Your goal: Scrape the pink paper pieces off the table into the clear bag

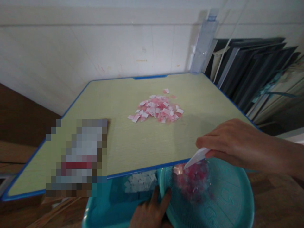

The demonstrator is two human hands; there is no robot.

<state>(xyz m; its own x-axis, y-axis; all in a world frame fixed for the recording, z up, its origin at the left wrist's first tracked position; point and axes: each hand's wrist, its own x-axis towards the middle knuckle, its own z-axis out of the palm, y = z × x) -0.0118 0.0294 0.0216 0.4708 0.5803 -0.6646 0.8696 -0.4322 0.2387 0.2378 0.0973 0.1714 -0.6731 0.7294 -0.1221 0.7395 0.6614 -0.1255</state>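
My right hand (pixel 228 142) is closed in a pinch on a thin white tapered piece (pixel 197 156), whose kind I cannot make out; its tip points down over the colander. Inside the teal colander (pixel 228 202) lies a shiny, wet-looking pink and red mass (pixel 193 180). My left hand (pixel 152 210) grips the colander's left rim, fingers on its edge. Under and beside the colander stands a teal basin (pixel 99 209), with white square pieces (pixel 141 182) showing in it. On the table, away from both hands, is a pile of pink and white paper-like pieces (pixel 156 109).
The pale yellow table (pixel 114 95) has a blue edge. A blurred-out flat object (pixel 80 155) lies on its left. A clear plastic bottle (pixel 204 44) stands at the back right corner, beside dark flat panels (pixel 256 63) leaning at the wall.
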